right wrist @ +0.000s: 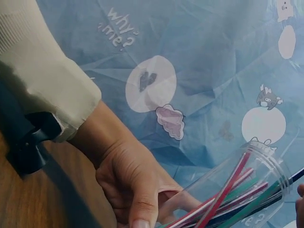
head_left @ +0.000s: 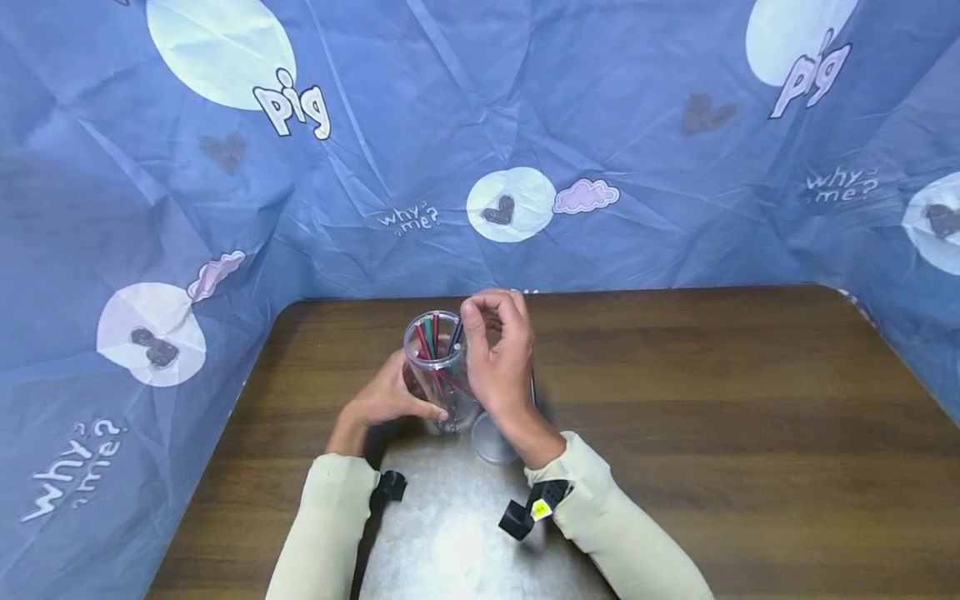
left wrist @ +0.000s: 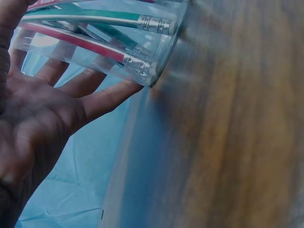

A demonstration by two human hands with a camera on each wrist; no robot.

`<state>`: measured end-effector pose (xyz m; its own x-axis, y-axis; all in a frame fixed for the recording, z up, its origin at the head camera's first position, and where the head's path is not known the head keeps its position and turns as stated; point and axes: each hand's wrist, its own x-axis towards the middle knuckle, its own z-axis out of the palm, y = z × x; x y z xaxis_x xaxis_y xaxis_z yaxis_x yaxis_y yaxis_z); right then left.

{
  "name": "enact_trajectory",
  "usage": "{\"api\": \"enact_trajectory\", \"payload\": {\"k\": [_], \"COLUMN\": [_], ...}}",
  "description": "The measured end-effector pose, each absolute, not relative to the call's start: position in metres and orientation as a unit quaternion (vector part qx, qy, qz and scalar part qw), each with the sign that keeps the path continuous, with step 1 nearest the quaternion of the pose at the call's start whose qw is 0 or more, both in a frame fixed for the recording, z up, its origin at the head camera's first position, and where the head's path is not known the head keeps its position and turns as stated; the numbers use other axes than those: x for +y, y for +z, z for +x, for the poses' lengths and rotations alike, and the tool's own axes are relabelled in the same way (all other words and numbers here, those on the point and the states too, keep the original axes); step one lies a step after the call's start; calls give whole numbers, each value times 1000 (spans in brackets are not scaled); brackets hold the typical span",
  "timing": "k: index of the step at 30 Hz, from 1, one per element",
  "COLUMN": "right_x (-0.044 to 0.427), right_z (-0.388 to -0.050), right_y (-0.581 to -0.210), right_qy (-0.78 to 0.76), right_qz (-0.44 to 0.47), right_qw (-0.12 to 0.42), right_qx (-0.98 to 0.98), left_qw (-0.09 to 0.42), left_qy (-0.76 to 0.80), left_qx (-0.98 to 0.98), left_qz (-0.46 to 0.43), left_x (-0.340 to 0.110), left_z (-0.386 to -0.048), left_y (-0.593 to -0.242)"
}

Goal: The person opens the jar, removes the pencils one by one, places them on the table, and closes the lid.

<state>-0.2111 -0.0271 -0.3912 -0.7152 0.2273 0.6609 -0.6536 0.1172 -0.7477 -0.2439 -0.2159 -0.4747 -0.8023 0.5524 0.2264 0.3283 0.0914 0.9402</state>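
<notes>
My left hand [head_left: 393, 392] grips a clear plastic jar [head_left: 461, 408] around its side, the thumb across the near face. Several pencils [head_left: 427, 337], red, green and dark, stand in it; in the left wrist view a green pencil [left wrist: 95, 18] shows its metal band and white eraser. Beside the rim, my right hand [head_left: 502, 354] has thumb and forefinger curled together at the top of a dark pencil [head_left: 455, 335]. In the right wrist view that dark pencil [right wrist: 297, 175] sticks out past the jar's mouth, next to the fingertips at the frame's edge.
A round, clear lid-like disc [head_left: 491, 440] lies on the wooden table [head_left: 712, 433] under my right wrist. A thin dark strip [head_left: 533, 387] shows beside the right hand, mostly hidden. Behind the table hangs a blue printed cloth [head_left: 420, 125]. Bright glare covers the near tabletop.
</notes>
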Motion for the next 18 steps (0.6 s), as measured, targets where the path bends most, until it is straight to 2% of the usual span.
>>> {"api": "enact_trajectory", "payload": {"k": [8, 18], "right_x": [-27, -28], "right_z": [-210, -212], "right_y": [-385, -389], "right_qy": [721, 714], "right_qz": [205, 234], "right_qw": [331, 318], "right_qx": [-573, -578], "left_qw": [92, 91], "left_qy": [603, 604], "left_qx": [732, 729], "left_qz": [304, 308], "left_x": [-216, -216], "left_z": [-245, -245], "left_y": [-474, -474]}}
